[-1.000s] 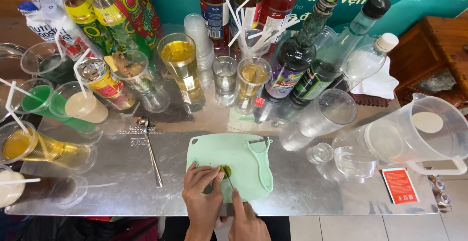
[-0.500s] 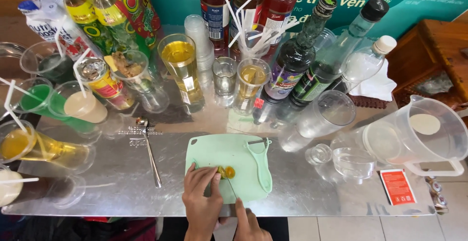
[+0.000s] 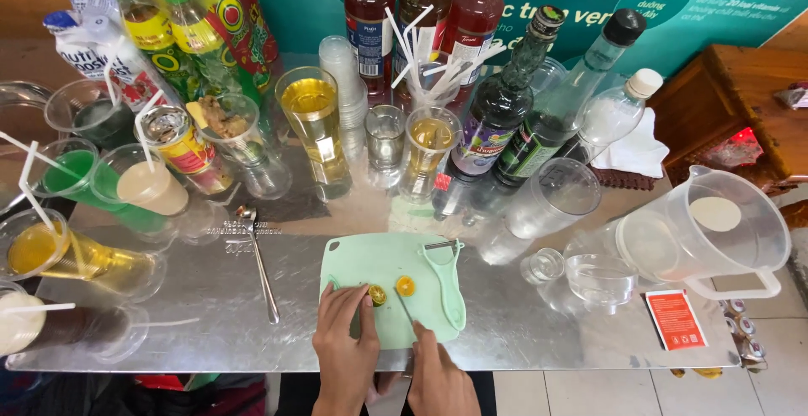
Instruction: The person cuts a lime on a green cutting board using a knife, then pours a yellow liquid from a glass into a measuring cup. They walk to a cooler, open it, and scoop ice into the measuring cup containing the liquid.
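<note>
My left hand point(image 3: 347, 340) rests on the pale green cutting board point(image 3: 383, 269), its fingers pinching one small citrus half point(image 3: 377, 295) at the board's 7 o'clock. My right hand point(image 3: 439, 376) sits at the board's 6 o'clock edge, closed around a thin knife point(image 3: 404, 306) whose blade runs up between the two halves. The other citrus half point(image 3: 406, 285) lies cut face up just to the right, apart from my fingers. I judge the fruit light, wet and slippery on its cut face; I would take it by the rind, from the sides. A green peeler point(image 3: 449, 285) lies along the board's 3 o'clock edge. The worktop point(image 3: 539, 332) is shiny metal, likely slick. At 12 o'clock stand crowded bottles point(image 3: 497, 117) and glasses; a plastic jug point(image 3: 715, 231) is at 3 o'clock, a long spoon point(image 3: 259, 269) at 9.
</note>
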